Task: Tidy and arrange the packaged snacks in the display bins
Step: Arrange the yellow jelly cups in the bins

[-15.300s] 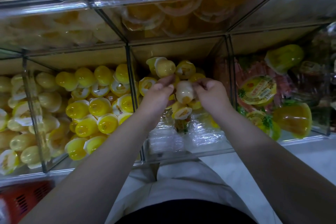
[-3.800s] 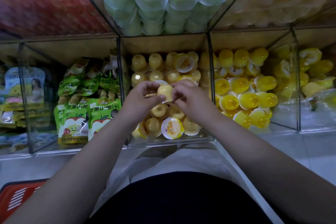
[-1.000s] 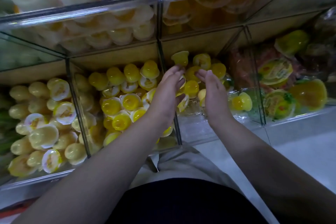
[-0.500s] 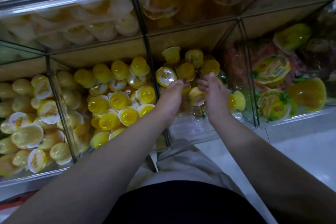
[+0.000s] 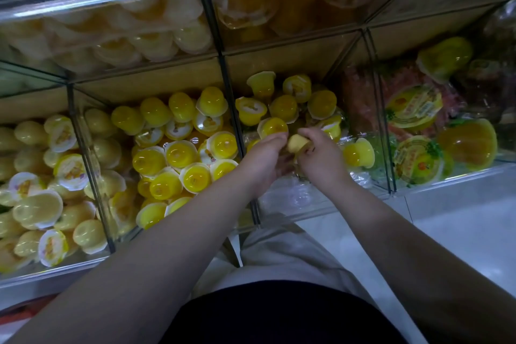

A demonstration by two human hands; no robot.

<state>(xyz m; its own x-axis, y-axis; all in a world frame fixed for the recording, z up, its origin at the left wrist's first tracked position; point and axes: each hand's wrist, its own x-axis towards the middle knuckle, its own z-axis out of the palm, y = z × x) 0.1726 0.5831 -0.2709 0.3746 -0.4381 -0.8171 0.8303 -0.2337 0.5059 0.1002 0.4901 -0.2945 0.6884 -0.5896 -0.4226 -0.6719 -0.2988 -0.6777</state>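
A small pale yellow jelly cup is held up just above the floor of the middle bin, a clear plastic display compartment on the lower shelf. The right hand grips it, with fingers and thumb curled round its narrow end. The left hand is right beside it on the other side, its fingers bent in toward the same cup; it is not possible to tell whether they actually hold it or only touch it. Both bare forearms reach forward into this bin from below.

Behind the hands, at the back of the middle bin, lies a loose heap of yellow jelly cups, some on their sides and some with the lid facing up. A single cup lies tipped over near the bin's right wall, apart from the heap.

The bin to the left is packed with bright yellow cups. Further left, another bin holds paler cups with white printed lids. The bin to the right contains larger cups with green and yellow labels.

Above, the upper shelf bins hold pale and orange cups, blurred behind clear plastic. Below are light trousers and a white floor.
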